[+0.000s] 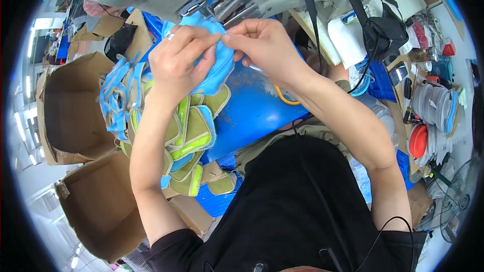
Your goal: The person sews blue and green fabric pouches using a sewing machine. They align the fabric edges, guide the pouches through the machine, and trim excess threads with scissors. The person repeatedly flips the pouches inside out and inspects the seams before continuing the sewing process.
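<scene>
- Head view: the blue fabric piece [214, 73] is bunched up, held above the far-left part of the blue surface [259, 113], just below the metal sewing machine foot [194, 6].
- The left hand [182, 58], with a ring on one finger, has its grip closed on the cloth, the fingers bent over its upper left side.
- The right hand [262, 45] has its grip closed too, thumb and forefinger pinching the cloth's upper right edge close to the left fingertips; whether a thread is also caught there is too small to tell.
- Olive fabric pieces [189, 133] with lime and blue trim lie overlapping in a heap along the left edge of the surface, partly behind the left forearm.
- Next to them, farther left, is a tangle of blue and grey straps [120, 93].
- A yellow-orange loop handle [286, 97] shows on the right part of the surface, near the right forearm.
- Two open cardboard boxes [49, 116] stand beyond the left edge.
</scene>
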`<state>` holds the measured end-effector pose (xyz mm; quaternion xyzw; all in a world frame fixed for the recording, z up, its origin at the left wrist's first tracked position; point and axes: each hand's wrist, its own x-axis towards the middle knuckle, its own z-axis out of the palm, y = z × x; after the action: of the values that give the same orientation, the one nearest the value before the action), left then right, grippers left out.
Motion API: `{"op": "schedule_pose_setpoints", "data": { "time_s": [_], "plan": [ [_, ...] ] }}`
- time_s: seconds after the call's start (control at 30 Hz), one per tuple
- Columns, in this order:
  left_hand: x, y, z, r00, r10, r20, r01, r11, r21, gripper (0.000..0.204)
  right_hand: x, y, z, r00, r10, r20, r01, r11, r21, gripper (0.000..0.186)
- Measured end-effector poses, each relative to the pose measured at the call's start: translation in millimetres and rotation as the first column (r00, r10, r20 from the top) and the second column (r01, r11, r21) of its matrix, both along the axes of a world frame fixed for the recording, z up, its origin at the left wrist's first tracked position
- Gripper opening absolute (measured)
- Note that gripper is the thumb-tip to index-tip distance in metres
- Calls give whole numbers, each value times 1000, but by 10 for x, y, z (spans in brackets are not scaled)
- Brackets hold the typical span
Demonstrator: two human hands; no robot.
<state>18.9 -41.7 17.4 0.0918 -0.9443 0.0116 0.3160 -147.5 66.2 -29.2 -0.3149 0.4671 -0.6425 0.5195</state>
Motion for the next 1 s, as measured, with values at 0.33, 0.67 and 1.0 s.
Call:
{"op": "schedule_pose_setpoints", "data": {
  "time_s": [0.33, 0.67, 1.0],
  "plan": [
    [891, 357, -745, 741, 644, -188, 499, -341, 797, 62, 40, -63, 32, 977, 2, 215, -29, 992, 124, 18],
    [575, 568, -78, 706, 609, -362, 311, 193, 931, 77, 65, -28, 68, 970, -12, 242, -20, 992, 126, 15],
    [549, 454, -71, 675, 581, -455, 363, 275, 890, 78, 135, -83, 112, 972, -92, 215, 59, 986, 155, 16]
  ]
}}
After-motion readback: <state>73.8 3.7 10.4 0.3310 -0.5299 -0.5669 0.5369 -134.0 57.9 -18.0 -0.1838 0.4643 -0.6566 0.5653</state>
